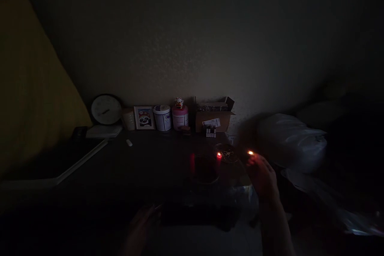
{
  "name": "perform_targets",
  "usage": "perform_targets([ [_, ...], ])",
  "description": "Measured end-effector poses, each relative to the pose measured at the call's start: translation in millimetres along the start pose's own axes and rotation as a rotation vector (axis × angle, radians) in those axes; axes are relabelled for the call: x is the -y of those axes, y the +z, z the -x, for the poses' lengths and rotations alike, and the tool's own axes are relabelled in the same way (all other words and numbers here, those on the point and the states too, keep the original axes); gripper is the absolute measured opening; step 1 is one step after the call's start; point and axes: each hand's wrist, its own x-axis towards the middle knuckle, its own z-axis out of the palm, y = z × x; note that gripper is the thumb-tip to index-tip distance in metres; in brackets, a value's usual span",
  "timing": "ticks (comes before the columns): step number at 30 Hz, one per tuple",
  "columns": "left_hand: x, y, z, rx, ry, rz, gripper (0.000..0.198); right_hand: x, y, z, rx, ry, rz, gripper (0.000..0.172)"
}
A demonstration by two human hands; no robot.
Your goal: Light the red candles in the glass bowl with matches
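Note:
In the dim light my right hand (264, 176) is closed with its fingertips at a small burning flame (251, 153); it pinches what looks like a match, too small to see clearly. To its left a red candle (219, 160) burns with a small flame, and another red upright shape (192, 163) stands unlit across a dark round dish (207, 182). Behind the lit candle lies a clear dish (220, 145) with several thin sticks. Low in the view, my left hand (141, 222) is dark and blurred, near the table's front edge; its fingers and anything in them are unclear.
Along the wall stand a round clock (106, 109), a panda picture (145, 119), two tubs (162, 118) and an open cardboard box (214, 122). A white plastic bag (291, 140) bulges at the right. A dark board with a pale edge (81, 164) lies at the left.

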Motion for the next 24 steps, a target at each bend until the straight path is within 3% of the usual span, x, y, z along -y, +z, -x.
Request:
perform_targets([
  [5,-4,-8.8,-1,-0.001,-0.052,-0.010,0.025,-16,-15,-8,-0.031,0.037,0.151,0.030],
  [8,-1,-16.5,-5,-0.022,-0.062,-0.015,0.029,-23,-15,-12,0.037,0.020,0.171,0.039],
  [11,9,-21.0,-16,-0.060,-0.067,0.013,0.029,-34,-13,-20,0.027,0.022,0.278,0.030],
  [15,14,-18.4,-23,-0.084,-0.092,0.025,0.025,-55,-7,-35,-0.024,0.047,0.364,0.031],
  [21,-2,-8.6,-11,-0.041,-0.155,-0.002,0.025,-79,11,-57,0.050,0.062,0.407,0.038],
  [24,-1,-11.7,-11,-0.123,-0.162,-0.070,0.017,-84,22,-69,0.063,0.062,0.466,0.029],
])
